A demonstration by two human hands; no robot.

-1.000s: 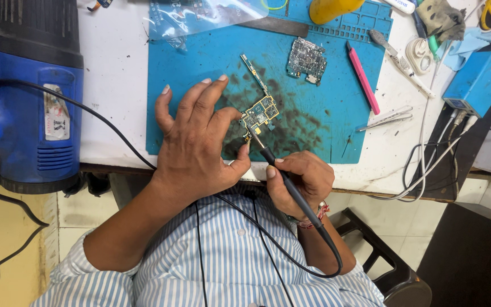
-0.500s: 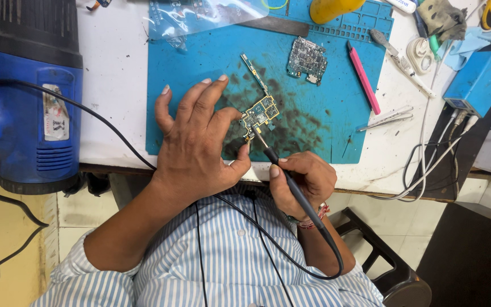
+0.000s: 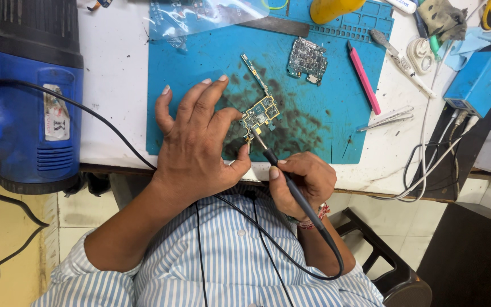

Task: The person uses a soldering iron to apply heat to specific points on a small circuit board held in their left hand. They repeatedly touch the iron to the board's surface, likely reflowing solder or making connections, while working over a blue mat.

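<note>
Small green-and-gold circuit board (image 3: pixel 260 115), one of two boards in view, lying near the middle of a scorched blue rubber work mat (image 3: pixel 200 57), pinned at its lower left edge by thumb and forefinger of the left hand (image 3: pixel 200 142), other fingers spread wide over the mat. Right hand (image 3: pixel 305 179) closed in a pen grip round one black soldering iron (image 3: pixel 285 176), its tip touching the board's lower edge, its black cable looping back over a blue-and-white striped shirt (image 3: pixel 228 267). Second board, a grey shielded one (image 3: pixel 308 58), farther up the mat, well apart. One pink flat stick (image 3: pixel 363 77) at the mat's right edge; one pair of metal tweezers (image 3: pixel 385 118) just off it. One large blue-and-black hot-air gun (image 3: pixel 26 96) at far left, one small blue box (image 3: pixel 477 82) at far right with white cables. White worktop (image 3: pixel 115 74) under everything; pale tiled floor and a dark stool below. Yellow object at the top edge cut off, kind unclear; clutter in the top right corner too cramped to sort out; clear plastic sheet (image 3: pixel 200 14) at top partly out of frame.
</note>
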